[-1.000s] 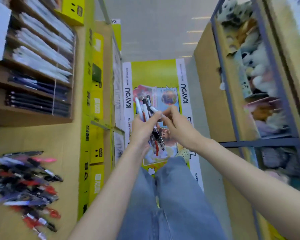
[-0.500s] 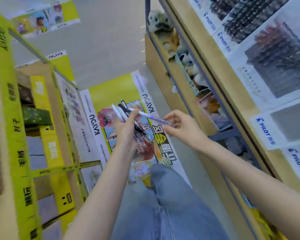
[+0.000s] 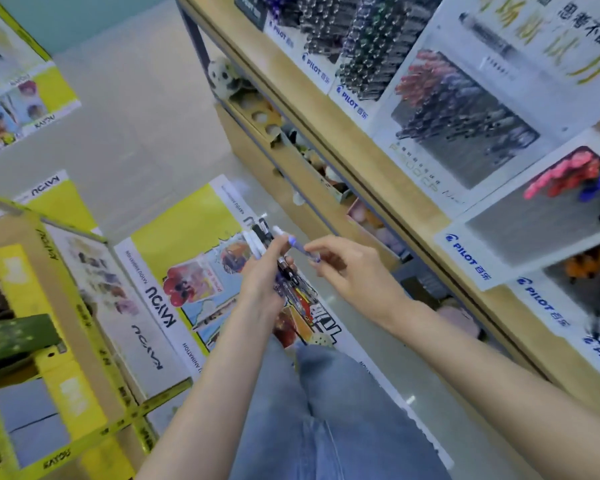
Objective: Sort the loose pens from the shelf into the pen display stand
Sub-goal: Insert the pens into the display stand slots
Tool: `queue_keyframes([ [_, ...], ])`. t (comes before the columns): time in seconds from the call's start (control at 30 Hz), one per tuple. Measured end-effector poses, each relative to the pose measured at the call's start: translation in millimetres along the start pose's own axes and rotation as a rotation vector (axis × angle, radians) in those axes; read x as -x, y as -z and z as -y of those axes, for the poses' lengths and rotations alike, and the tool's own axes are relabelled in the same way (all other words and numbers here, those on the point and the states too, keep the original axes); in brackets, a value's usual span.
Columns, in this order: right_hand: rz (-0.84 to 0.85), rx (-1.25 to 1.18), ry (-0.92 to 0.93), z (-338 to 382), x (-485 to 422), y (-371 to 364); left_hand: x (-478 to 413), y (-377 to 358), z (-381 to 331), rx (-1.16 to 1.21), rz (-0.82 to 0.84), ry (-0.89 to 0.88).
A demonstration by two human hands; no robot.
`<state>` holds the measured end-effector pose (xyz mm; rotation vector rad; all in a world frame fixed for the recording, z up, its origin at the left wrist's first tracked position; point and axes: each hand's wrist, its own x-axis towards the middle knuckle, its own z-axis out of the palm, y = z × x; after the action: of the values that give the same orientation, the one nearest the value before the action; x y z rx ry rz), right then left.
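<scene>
My left grip (image 3: 260, 282) clamps the pen bundle (image 3: 261, 237) in front of me; I should hold it firm. My right grip (image 3: 354, 268) pinches one purple-tipped pen (image 3: 300, 249) touching that bundle: pull straight out, then match its colour in the Pilot display stand (image 3: 413, 174) rightward.

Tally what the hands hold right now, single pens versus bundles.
Single purple pen, pinched by right hand: 1
Whole pen bundle, held in left hand: 1 (pens within too blurred to count)
Total: 2
</scene>
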<state>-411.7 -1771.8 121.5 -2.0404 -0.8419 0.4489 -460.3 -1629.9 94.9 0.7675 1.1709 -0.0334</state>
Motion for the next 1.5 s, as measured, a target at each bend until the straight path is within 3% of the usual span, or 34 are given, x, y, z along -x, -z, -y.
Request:
queue_keyframes([
  [0.17,-0.119,-0.003,-0.117,-1.0,-5.7,12.1,-6.7,-33.7,-25.8,-0.133,0.096,-0.101],
  [0.4,-0.554,-0.324,-0.468,5.5,-36.5,-0.4,-17.1,-61.0,-69.2,-0.397,0.241,-0.278],
  [0.57,-0.888,-0.413,-0.552,6.9,-49.0,-10.9,-30.7,-66.1,-88.0,-0.570,0.396,-0.297],
  [0.87,-1.356,-0.147,-0.622,-18.4,-30.6,-16.0,-54.0,-72.7,-85.0,-0.760,0.657,-0.227],
  [1.13,-1.447,0.116,-0.620,-54.8,-20.9,15.7,-60.6,-93.2,-71.9,-0.770,0.741,-0.125],
  [1.5,-1.319,0.348,-0.497,-80.7,-21.8,58.7,-64.4,-125.3,-51.1,-0.759,0.703,-0.139],
])
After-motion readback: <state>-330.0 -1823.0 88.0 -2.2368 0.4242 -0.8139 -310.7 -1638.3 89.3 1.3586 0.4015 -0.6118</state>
